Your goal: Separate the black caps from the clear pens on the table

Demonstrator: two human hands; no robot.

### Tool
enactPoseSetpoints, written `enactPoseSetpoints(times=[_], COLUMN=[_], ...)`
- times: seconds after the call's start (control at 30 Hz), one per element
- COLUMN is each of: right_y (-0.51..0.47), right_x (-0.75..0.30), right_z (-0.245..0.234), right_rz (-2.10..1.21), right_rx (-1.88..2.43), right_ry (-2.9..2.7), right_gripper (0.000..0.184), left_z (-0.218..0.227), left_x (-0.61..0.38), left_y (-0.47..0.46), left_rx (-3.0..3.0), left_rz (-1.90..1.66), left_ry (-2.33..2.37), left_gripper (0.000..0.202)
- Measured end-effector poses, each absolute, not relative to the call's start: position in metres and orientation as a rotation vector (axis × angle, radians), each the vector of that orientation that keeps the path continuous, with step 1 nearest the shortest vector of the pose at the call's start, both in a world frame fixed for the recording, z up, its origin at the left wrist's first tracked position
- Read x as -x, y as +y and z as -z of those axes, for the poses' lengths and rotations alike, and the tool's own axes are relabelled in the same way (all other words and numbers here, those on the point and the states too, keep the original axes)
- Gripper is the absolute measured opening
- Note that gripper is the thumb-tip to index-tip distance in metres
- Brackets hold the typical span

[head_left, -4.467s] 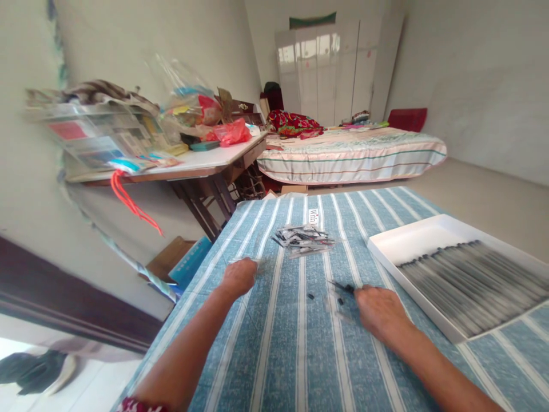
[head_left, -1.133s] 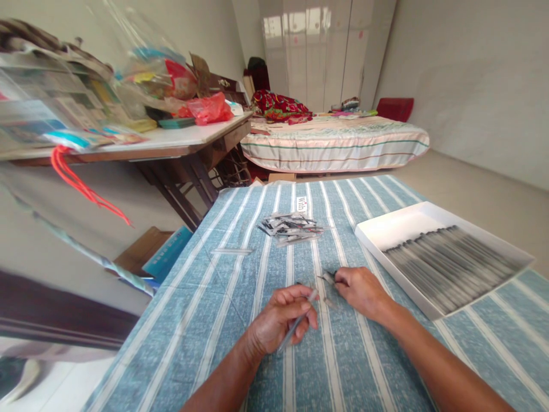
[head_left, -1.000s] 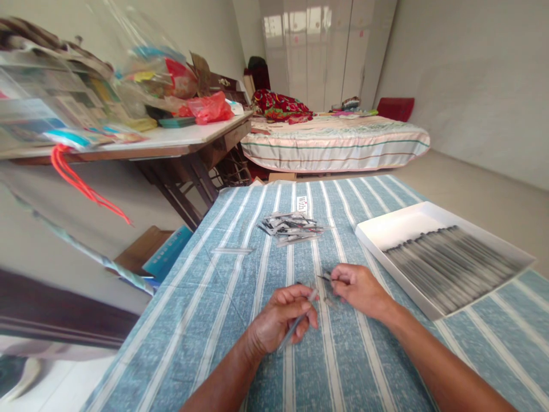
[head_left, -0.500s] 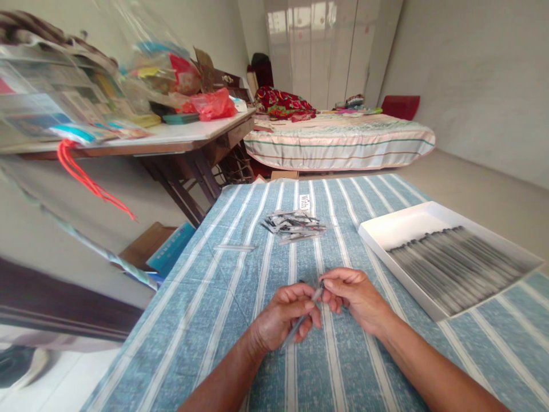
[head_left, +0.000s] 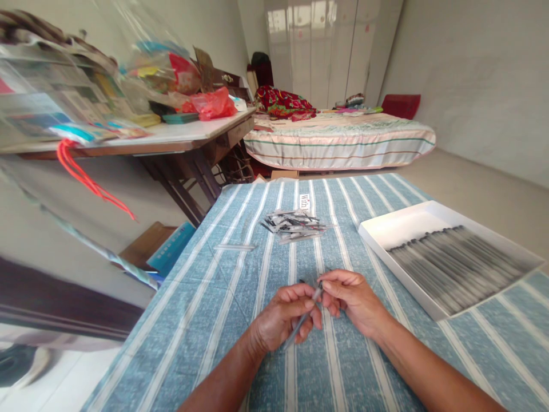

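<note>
Over the striped cloth, my left hand [head_left: 288,316] is closed around a slim grey pen [head_left: 295,329], held at a slant with its lower end toward me. At the pen's upper end, the thumb and fingers of my right hand [head_left: 349,297] pinch its dark tip. A small dark piece shows by my left fingertips, too small to name. Beyond my hands lies a loose pile of short clear and black pieces [head_left: 294,226], perhaps pen caps. To its left, a couple of thin clear sticks [head_left: 235,248] rest on the cloth.
A white open box [head_left: 403,286] on the right holds a row of many similar pens [head_left: 463,269] with dark ends. A small label reading "With" [head_left: 304,201] lies beyond the pile. A cluttered side table [head_left: 180,137] stands at left, a bed [head_left: 343,140] behind.
My right hand has shifted very slightly left and down at the pen's upper end. My left hand and everything on the cloth look the same.
</note>
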State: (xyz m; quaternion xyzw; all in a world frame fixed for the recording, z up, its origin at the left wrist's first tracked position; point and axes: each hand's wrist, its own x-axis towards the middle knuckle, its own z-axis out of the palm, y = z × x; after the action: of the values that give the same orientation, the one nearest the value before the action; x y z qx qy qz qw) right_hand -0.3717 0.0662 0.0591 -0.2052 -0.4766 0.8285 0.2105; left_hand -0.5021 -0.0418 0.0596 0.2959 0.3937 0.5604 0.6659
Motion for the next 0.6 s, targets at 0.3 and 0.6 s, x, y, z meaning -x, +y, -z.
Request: enactPoseSetpoints(times=[0.3, 0.6], right_y=[0.071, 0.089], right_x=[0.369, 0.355], right_z=[-0.059, -0.072], right_rz=[-2.151, -1.867], right_rx=[0.501, 0.383], right_ry=[-1.593, -2.177], right_gripper=[0.022, 0.012], left_z=[-0.061, -0.058], left_x=[0.501, 0.504], left_y=[-0.043, -0.045], left_rx=[-0.611, -0.583], left_rz=[-1.259, -1.143], left_ry=[0.845, 0.81], left_gripper=[0.021, 0.017])
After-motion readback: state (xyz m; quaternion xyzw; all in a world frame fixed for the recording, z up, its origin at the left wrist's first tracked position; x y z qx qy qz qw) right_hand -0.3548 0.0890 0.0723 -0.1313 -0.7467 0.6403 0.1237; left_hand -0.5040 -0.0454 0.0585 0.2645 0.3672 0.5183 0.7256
